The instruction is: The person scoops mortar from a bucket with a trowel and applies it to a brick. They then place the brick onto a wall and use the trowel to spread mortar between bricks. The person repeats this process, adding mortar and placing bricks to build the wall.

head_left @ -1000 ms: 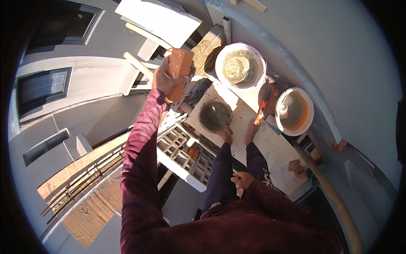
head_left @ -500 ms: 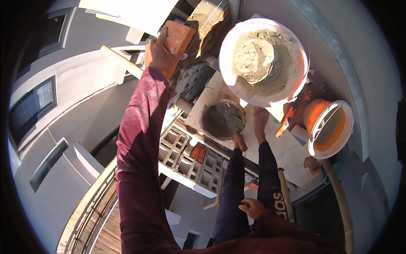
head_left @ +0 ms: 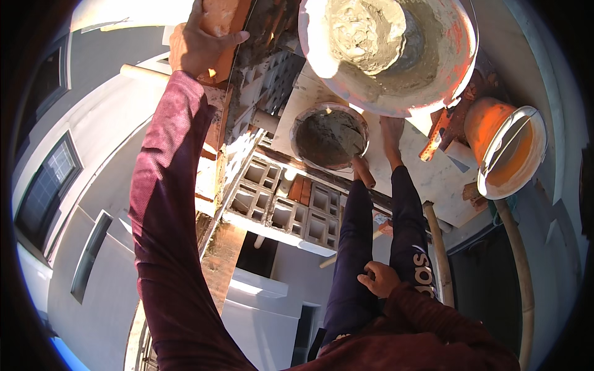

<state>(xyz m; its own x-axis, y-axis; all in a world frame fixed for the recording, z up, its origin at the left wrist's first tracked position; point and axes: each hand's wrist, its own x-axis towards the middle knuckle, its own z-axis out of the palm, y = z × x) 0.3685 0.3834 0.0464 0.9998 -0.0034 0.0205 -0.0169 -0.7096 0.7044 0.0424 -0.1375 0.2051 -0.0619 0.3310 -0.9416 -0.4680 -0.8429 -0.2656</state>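
My left hand (head_left: 195, 49) is stretched far out at the upper left, fingers and thumb around an orange-red brick (head_left: 224, 20). The brick lies over the brick wall's top, beside a thin taut string. Low in front of my dark trousers, my right hand (head_left: 380, 280) is closed with curled fingers, and nothing shows in it. A trowel (head_left: 364, 172) rests in a small bucket (head_left: 297, 143) of grey mortar by my feet; its handle leans over the rim. Above it stands a large whitish bucket (head_left: 427, 102) with a heap of wet mortar (head_left: 365, 37).
An orange bucket (head_left: 489, 123) with a white rim lies tilted at the right. I stand barefoot on a pale board (head_left: 421, 179). Hollow blocks (head_left: 253, 185) and bricks (head_left: 300, 189) lie beside the board, above a drop. Bamboo poles (head_left: 518, 266) rise at the right.
My left hand has brought the brick farther left and up in the picture, down along the wall's line. The whole view has shifted. My right hand stays low, still curled.
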